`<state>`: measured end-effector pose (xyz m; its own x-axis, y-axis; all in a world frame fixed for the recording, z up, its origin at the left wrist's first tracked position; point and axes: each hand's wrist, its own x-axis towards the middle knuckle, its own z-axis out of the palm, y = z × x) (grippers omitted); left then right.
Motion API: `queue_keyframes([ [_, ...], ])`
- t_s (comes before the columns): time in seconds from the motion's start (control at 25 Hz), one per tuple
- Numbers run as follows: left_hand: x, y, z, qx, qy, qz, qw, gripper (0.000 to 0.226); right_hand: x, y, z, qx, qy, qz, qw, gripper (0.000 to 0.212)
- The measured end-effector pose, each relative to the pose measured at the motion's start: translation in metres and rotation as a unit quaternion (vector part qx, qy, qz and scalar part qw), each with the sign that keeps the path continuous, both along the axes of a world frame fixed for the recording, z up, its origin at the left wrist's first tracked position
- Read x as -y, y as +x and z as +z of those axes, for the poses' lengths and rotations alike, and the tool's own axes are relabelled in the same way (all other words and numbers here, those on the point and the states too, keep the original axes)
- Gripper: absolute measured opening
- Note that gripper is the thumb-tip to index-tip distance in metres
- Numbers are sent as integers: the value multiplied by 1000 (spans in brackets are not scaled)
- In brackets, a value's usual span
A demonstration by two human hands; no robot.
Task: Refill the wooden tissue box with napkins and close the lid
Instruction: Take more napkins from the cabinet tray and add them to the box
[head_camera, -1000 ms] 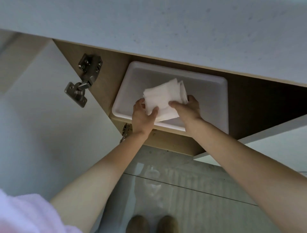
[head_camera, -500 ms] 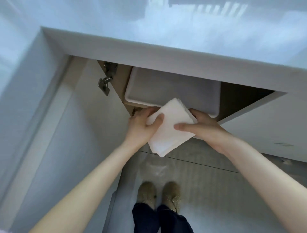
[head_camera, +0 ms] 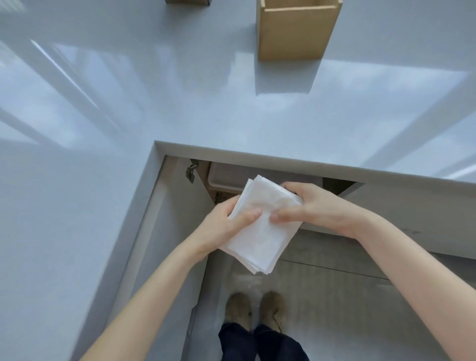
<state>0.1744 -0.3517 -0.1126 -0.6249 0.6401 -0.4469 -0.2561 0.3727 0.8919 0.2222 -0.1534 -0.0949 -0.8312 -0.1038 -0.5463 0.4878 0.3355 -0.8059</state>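
Observation:
A stack of white napkins (head_camera: pixel 260 232) is held between both hands, below the counter's edge and above the floor. My left hand (head_camera: pixel 226 224) grips its left side with the thumb on top. My right hand (head_camera: pixel 314 208) grips its right side, thumb also on top. The wooden tissue box (head_camera: pixel 296 33) stands upright on the counter at the top, right of centre, with its top open and no lid on it. Its inside is hidden from here.
The glossy grey counter (head_camera: pixel 180 103) wraps around the left and far sides. Under its edge an open cabinet holds a white plastic tray (head_camera: pixel 226 176), with a door hinge (head_camera: pixel 192 171) at its left. A second wooden piece (head_camera: pixel 186 2) shows at the top edge. My feet stand on the floor below.
Both hands have lifted the napkin stack out of the white tray and drawn it back, out of the cabinet. The view has risen above the counter, bringing the wooden box into sight.

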Motion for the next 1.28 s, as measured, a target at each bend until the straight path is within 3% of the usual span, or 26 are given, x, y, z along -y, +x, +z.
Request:
queue_keyframes([
  [0.2,6,-4,48,16,55,59,997,31,19,11,35,-56,-169,-166,970,36],
  [0.32,5,0,69,38,90,109,989,37,40,20,51,-64,-214,-226,948,45],
  [0.6,1,12,104,89,147,164,971,51,70,32,88,-56,-207,-298,930,57],
  [0.84,2,10,126,75,162,191,965,42,78,30,122,-96,-102,-268,953,77],
  [1.04,-14,2,137,42,160,214,963,36,76,18,133,-118,-77,-263,955,47],
  [1.28,-55,-24,142,28,154,219,963,35,32,-10,130,-136,-38,-255,956,50],
])
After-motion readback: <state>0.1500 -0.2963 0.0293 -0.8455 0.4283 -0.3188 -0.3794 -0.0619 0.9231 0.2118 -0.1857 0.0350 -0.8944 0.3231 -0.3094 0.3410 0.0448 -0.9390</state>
